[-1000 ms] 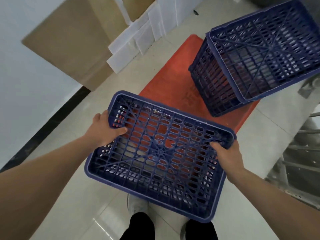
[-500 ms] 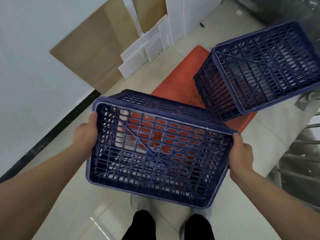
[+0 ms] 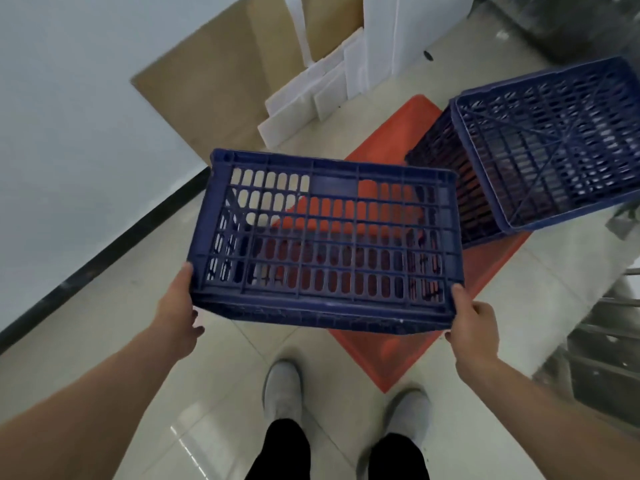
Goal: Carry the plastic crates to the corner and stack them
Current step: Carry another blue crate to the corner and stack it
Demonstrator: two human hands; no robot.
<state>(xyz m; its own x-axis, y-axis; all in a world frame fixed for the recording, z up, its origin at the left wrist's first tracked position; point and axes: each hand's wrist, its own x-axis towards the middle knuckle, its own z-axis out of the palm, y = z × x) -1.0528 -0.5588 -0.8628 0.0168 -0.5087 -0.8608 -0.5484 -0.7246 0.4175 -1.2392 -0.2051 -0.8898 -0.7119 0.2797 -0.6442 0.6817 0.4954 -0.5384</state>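
Above a pale tiled floor (image 3: 104, 341), near the corner of a room, a person holds a dark blue plastic crate (image 3: 325, 244) out in front of the body at about waist height. The left hand (image 3: 178, 317) is closed around the crate's lower left corner, thumb on the near face and fingers tucked underneath out of sight. The right hand (image 3: 472, 323) is closed the same way on the lower right corner. A hand at each end likely keeps the wide, light crate level and steady while it is carried.

The crate is tipped so that one slotted long side faces the camera, and the floor shows through the slots. Which way its open top faces cannot be told for certain.

On the floor beyond and below lies an orange-red mat (image 3: 485, 271). A second blue crate (image 3: 547, 150) rests on its far right part, upside down by the look of it, its lattice base facing up. It probably marks where the stack is to go, so the held crate appears close to its destination and not yet set down.

White foam slabs (image 3: 311, 95) and brown cardboard sheets (image 3: 207, 84) lean against the pale wall (image 3: 69, 116) behind. Grey shoes (image 3: 282, 389) and dark trouser legs show at the bottom edge.
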